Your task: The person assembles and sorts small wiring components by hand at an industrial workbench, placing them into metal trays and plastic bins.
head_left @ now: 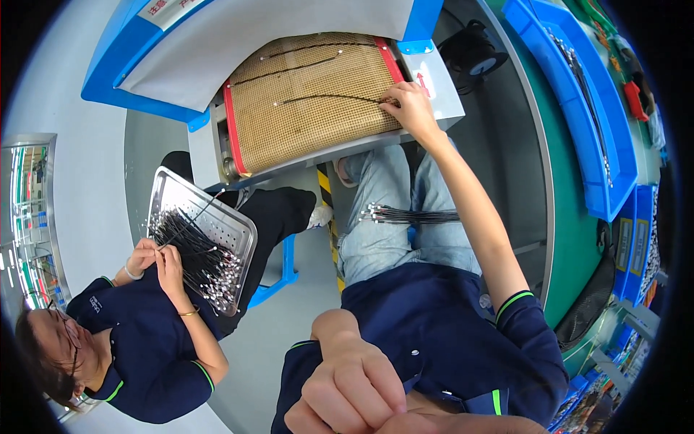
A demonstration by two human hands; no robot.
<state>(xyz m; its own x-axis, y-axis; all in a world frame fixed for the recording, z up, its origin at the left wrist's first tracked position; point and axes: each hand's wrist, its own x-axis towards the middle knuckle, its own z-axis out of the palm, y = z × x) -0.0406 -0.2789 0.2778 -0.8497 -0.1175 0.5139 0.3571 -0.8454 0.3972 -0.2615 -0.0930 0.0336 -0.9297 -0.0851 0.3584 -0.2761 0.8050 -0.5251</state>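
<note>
1. At far left, a framed glass pane is set in a pale wall.
2. Beside me, a co-worker in navy handles cables over a perforated steel tray heaped with them.
3. Yellow-and-black tape crosses the grey floor.
4. Ahead, a tan mesh belt with red edges carries black cables, under a blue-and-white hood.
5. My hands are apart: my left hand is curled shut near me; my right hand pinches the right end of the nearest black cable, lying on the belt.
6. A cable bundle rests across my lap.
7. To my right, a green table bears a long blue bin with more cables.
8. Writing: white shirt print on the co-worker, red characters on a white hood sign, a red-arrow label, and labels on blue boxes.
</note>
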